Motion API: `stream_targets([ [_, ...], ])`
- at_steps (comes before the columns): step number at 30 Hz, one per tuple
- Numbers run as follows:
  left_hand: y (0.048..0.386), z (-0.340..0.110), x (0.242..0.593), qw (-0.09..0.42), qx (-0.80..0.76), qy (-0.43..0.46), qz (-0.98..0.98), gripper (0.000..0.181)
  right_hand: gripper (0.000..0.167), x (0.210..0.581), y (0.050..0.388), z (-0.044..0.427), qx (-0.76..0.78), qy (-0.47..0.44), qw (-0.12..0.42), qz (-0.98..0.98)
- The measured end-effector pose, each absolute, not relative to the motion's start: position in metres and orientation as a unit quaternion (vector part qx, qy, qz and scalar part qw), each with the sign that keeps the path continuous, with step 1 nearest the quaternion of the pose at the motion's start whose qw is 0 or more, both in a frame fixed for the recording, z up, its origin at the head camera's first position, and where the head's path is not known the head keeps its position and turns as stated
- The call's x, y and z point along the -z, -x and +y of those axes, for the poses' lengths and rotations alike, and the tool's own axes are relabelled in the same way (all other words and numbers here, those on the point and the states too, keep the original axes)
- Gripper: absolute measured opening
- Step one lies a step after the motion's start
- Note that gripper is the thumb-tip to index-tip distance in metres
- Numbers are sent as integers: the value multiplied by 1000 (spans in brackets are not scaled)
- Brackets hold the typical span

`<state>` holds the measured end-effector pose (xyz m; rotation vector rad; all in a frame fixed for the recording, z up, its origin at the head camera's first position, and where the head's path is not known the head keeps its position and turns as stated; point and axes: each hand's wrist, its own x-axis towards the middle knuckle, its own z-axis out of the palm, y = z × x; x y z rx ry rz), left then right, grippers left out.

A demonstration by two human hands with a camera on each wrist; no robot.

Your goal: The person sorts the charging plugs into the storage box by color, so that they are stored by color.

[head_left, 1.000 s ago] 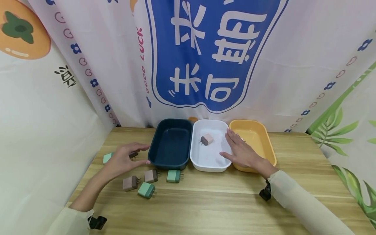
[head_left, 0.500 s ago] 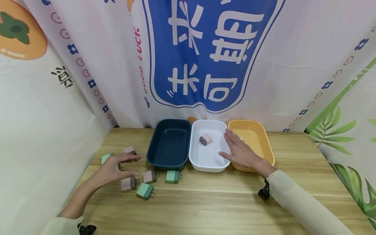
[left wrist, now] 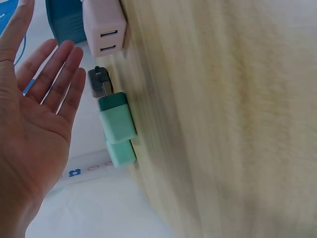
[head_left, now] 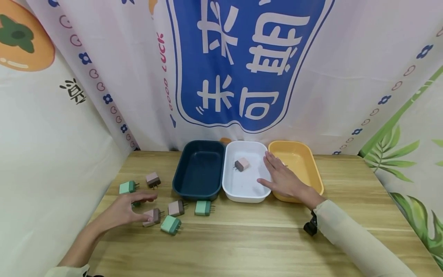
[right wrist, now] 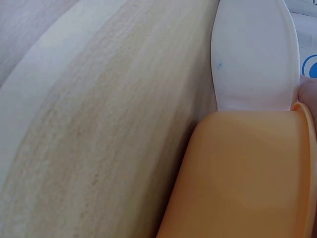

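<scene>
Left hand (head_left: 122, 209) has neared a pink charger (head_left: 155, 216), seemingly not gripping; right hand (head_left: 283, 179), straight-fingered, stays put.

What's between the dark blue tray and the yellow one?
The white tray, a pink plug inside it, plus the right hand over its edge; the head view shows this.

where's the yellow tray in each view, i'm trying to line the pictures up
Head: right of centre, last in the row of three; the yellow tray sits just right of the white tray, with the right hand over its left side.
Left wrist: not in it.
Right wrist: lower right corner, outer wall showing, cut off by the frame, the white tray above it.
Shared landmark: the wooden table, visible in all three.
</scene>
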<state>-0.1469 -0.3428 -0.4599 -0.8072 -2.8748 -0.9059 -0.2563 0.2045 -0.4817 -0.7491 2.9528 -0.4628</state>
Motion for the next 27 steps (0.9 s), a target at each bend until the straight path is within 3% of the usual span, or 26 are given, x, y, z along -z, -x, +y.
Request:
stream_targets([
  [14, 136, -353, 474, -58, 303, 243, -919, 71, 102, 478, 254, 203, 157, 244, 24, 957],
  [27, 139, -355, 485, -61, 325, 257, -908, 59, 102, 482, 257, 205, 162, 245, 21, 956],
])
